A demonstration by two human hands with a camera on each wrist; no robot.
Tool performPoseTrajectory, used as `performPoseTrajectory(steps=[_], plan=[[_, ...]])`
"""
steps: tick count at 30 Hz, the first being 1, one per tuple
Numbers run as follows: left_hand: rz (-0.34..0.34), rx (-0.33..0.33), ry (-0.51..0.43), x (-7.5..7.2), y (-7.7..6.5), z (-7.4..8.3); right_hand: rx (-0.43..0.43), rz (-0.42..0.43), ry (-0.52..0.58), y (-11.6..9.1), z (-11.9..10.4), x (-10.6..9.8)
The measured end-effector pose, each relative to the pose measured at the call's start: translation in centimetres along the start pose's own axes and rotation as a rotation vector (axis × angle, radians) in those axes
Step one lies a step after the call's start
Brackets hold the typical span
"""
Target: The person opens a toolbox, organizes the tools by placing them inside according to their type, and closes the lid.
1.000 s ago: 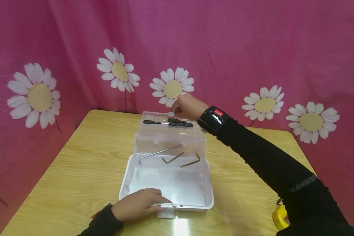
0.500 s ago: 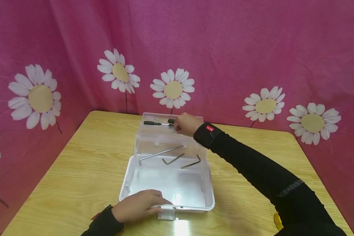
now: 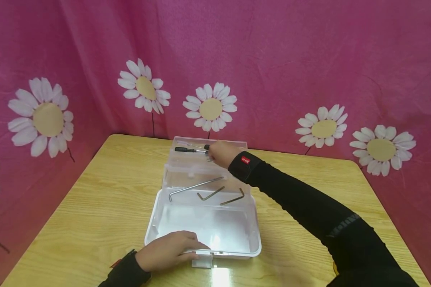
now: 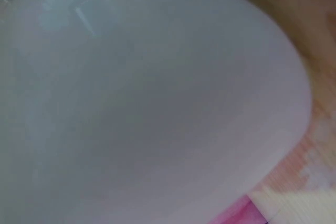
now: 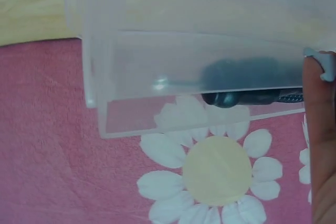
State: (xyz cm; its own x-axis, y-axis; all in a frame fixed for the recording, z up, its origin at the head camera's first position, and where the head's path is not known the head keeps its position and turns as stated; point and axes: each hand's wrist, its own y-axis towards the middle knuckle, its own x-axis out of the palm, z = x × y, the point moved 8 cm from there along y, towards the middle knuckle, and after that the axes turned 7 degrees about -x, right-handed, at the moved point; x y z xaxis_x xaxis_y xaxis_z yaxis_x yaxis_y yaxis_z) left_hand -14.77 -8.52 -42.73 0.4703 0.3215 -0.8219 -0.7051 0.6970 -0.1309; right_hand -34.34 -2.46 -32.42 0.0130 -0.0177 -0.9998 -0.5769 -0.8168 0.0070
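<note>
A white toolbox [image 3: 256, 235] stands opened on the table, its clear trays raised behind it. My left hand [image 3: 170, 249] grips the front rim near the clear latch [image 3: 202, 261], thumb outside and fingers over the edge. At the top tray [image 3: 186, 159], my right hand [image 3: 222, 153] has its fingers bent, a small pale blue-grey piece [image 5: 321, 65] at the fingertips; its kind cannot be made out. A black-handled screwdriver [image 3: 183, 149] lies in that tray beside the fingers. Behind the tray's cloudy wall, dark handles [image 5: 236, 74] show in the right wrist view.
A long silver hex key [image 3: 194, 186] and two brownish hex keys [image 3: 211, 193] lie in the lower tray. Pink cloth with daisies [image 3: 273, 71] hangs behind the wooden table [image 3: 93, 191]. Something yellow [image 3: 335, 268] peeks out beside the right sleeve.
My right hand has come down from above the tray's back edge to the tools in the top tray, with the small pale piece at its fingertips. The left hand stays on the rim.
</note>
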Motion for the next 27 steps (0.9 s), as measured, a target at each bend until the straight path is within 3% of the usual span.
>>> performPoseTrajectory(steps=[13, 27], plan=[[0.003, 0.007, 0.000, 0.1, 0.0, -0.1, -0.080, -0.005, -0.166, 0.6, -1.6, 0.2], [0.005, 0.021, 0.007, 0.3, 0.0, -0.2, -0.038, -0.101, -0.083, 0.5, -1.6, 0.6]])
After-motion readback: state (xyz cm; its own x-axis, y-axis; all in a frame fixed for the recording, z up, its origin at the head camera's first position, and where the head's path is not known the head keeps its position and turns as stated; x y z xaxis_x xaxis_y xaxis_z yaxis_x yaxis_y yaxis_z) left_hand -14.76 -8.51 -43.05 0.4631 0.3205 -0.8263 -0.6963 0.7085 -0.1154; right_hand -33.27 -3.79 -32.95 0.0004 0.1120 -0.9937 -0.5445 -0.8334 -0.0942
